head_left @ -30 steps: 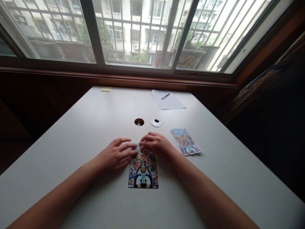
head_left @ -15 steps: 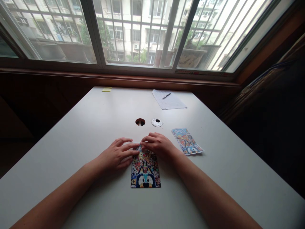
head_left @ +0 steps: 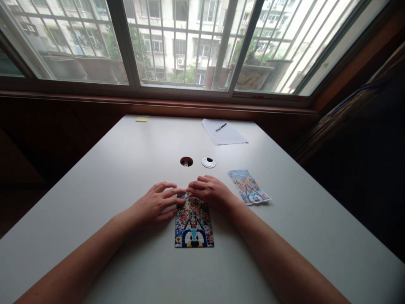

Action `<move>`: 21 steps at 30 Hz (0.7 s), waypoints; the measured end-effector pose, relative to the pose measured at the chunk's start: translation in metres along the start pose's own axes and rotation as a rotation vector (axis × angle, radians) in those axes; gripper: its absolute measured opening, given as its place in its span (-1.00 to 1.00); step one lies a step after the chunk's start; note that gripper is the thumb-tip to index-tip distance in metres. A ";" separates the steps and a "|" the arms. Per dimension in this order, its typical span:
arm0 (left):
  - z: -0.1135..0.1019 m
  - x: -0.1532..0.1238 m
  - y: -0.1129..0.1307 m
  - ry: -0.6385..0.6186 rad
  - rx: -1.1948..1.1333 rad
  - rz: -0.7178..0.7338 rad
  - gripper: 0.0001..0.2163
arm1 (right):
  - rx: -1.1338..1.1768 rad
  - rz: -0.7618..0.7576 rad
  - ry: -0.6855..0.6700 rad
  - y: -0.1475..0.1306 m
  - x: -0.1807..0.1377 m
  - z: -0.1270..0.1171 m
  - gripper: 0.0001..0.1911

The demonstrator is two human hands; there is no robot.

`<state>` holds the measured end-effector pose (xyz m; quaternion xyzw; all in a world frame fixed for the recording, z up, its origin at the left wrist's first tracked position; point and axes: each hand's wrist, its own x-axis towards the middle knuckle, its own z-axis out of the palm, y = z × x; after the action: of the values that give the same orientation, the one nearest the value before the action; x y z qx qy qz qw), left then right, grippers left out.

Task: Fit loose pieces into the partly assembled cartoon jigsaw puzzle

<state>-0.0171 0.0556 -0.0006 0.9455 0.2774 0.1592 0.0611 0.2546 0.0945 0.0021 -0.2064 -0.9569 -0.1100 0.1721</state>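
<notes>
A small jigsaw puzzle [head_left: 194, 230] lies flat on the white table, showing a blue cartoon dog's face below a crowd of tiny colourful figures. My left hand [head_left: 160, 202] rests along its upper left side, fingers spread and fingertips touching the picture. At the top edge, my right hand [head_left: 205, 189] has its fingers bent and pressed together against the puzzle. Whatever lies under those fingertips is hidden, as is the puzzle's upper right part. To the right, a paper picture [head_left: 249, 187] with the same dog design and a "Bluey" title lies on the table.
Beyond my hands, the white table [head_left: 152, 152] has a round cable hole [head_left: 186, 161], with its loose round cover [head_left: 208, 162] beside it. Farther back are a sheet of paper [head_left: 229, 136] with a pen [head_left: 220, 127] on it and a yellow sticky note [head_left: 142, 119]. A barred window stands behind.
Both hands keep nearly the same pose at the top of the puzzle. The whole view has shifted very slightly.
</notes>
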 end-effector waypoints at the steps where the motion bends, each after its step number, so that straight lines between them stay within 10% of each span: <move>1: 0.000 0.000 0.000 0.001 0.000 0.001 -0.69 | -0.002 0.002 -0.001 0.000 0.000 0.000 -0.83; 21: 0.002 -0.001 -0.005 -0.047 -0.004 0.004 -0.65 | 0.184 0.065 0.086 -0.003 0.000 0.003 -0.82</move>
<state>-0.0193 0.0594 -0.0035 0.9494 0.2736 0.1377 0.0690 0.2525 0.0924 -0.0010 -0.2157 -0.9475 -0.0249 0.2349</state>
